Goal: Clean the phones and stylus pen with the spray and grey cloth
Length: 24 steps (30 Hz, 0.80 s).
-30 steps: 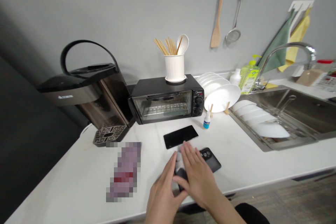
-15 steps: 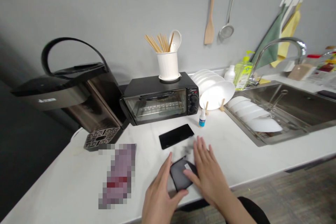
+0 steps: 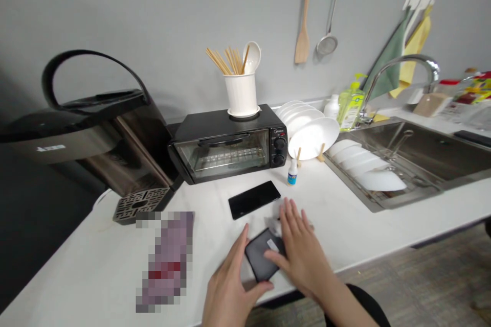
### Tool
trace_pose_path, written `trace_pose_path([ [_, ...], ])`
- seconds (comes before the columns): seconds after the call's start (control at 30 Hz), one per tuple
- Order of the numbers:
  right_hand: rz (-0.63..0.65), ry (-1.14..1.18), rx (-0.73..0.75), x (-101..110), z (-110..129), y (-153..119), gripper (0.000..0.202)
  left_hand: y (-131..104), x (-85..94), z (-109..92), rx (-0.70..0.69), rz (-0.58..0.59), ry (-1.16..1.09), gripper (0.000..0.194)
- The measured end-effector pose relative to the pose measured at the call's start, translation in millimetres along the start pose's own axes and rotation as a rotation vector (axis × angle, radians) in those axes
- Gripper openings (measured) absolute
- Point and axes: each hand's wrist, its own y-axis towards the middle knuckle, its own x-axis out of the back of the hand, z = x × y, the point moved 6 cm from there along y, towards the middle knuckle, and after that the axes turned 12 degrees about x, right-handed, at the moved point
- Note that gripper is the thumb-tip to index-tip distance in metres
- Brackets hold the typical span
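A dark grey, flat, squarish case (image 3: 263, 260) with a small white label lies near the counter's front edge. My left hand (image 3: 229, 283) spans its left side, fingers at the far corner and thumb at the near edge, closed on it. Over its right part lies my right hand (image 3: 301, 253), open, with fingers stretched out flat and the thumb resting on the case top. A whitish bit (image 3: 274, 226) shows beside the right fingers, mostly hidden and too blurred to name. Just beyond the hands are a black phone (image 3: 254, 199) and a small white bottle (image 3: 292, 172) with a blue label.
Behind stands a toaster oven (image 3: 230, 156) bearing a white chopstick holder (image 3: 241, 94). A dark drink machine (image 3: 126, 148) and a pixelated purple packet (image 3: 169, 255) are left. Racked plates (image 3: 314, 138), a soap bottle (image 3: 350, 104) and a sink (image 3: 448, 148) with white bowls are right.
The view has shifted slightly, so everything sits a little further left. Both hands keep nearly the same pose on the case, and the whitish bit beside the right fingers shows more.
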Motion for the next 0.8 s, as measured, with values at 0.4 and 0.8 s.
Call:
trace_pose_path([
  [0.4,0.062,-0.059,-0.043,7.2,-33.0,-18.7,0.092,1.0,-0.2,-8.5,0.065,0.056,0.005,0.108],
  [0.8,0.116,0.103,0.126,12.3,10.2,-22.1,0.066,-3.1,2.3,-12.0,0.011,0.075,0.005,0.106],
])
